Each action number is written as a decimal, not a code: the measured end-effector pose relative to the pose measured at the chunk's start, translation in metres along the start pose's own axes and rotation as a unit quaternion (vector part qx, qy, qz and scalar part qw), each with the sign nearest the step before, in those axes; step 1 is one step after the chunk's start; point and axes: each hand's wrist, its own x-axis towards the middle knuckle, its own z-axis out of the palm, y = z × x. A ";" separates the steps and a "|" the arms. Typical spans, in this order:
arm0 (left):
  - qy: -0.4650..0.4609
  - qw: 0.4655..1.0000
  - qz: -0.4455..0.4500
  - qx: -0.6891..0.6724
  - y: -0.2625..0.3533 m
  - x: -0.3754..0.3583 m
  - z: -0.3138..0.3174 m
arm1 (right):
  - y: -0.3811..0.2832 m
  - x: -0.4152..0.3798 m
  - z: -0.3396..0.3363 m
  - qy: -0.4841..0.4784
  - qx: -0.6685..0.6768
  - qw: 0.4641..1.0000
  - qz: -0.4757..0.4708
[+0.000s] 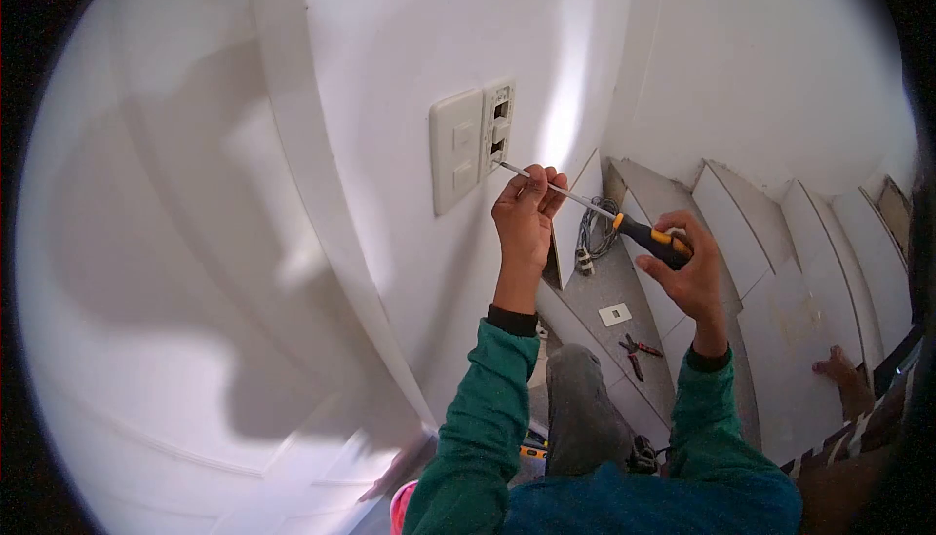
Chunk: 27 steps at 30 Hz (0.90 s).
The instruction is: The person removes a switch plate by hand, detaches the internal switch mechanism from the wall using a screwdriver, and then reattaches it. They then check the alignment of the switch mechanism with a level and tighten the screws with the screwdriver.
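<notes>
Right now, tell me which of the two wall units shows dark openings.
The right-hand switch frame: the screwdriver tip is at its lower end. The left-hand switch plate has two pale rockers, no openings.

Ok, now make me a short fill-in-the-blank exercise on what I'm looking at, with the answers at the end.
1. The right hand grips the screwdriver by its ____.
2. The left hand has its fingers at the tool's metal ____.
3. The covered wall plate, left of the uncovered frame, has ____ switches.
4. The sleeves on both of your arms are ____ in colour.

Missing words: handle; shaft; two; green.
</notes>
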 end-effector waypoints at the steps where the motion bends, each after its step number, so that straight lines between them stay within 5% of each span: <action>1: 0.014 1.000 -0.003 0.000 -0.001 0.001 -0.002 | 0.005 -0.001 0.000 0.003 -0.030 0.999 -0.019; 3: 0.026 1.000 -0.006 0.001 0.006 -0.005 0.010 | 0.007 -0.001 -0.001 0.007 -0.060 0.997 -0.039; 5: -0.003 1.000 -0.025 0.008 0.015 -0.011 0.023 | 0.004 0.005 -0.002 -0.037 0.047 0.986 0.158; 6: -0.004 1.000 -0.025 0.008 0.012 -0.007 0.016 | 0.005 0.005 -0.002 -0.036 0.048 0.986 0.158; 8: -0.019 0.998 -0.008 0.066 0.007 -0.002 0.000 | 0.007 0.003 -0.002 -0.015 0.000 1.000 0.006; 11: 0.035 0.991 -0.027 0.124 0.008 -0.001 0.001 | 0.002 -0.002 -0.004 -0.009 -0.019 1.000 -0.020; 14: -0.018 0.999 -0.015 -0.042 0.012 -0.008 0.014 | 0.003 0.002 -0.006 -0.036 0.016 0.993 0.110; 18: -0.055 0.998 0.009 0.030 0.004 0.002 -0.009 | 0.002 0.003 -0.007 -0.035 0.043 0.997 0.045; 20: 0.018 0.997 -0.021 0.067 0.002 0.002 -0.010 | -0.005 0.002 -0.008 -0.039 -0.018 0.999 -0.004; 23: -0.023 0.999 -0.029 -0.029 0.016 -0.006 0.015 | -0.003 0.004 -0.010 -0.079 0.072 0.988 0.111; 27: -0.061 0.998 0.007 0.011 0.003 0.004 -0.008 | -0.011 0.006 -0.007 -0.078 0.004 0.994 0.081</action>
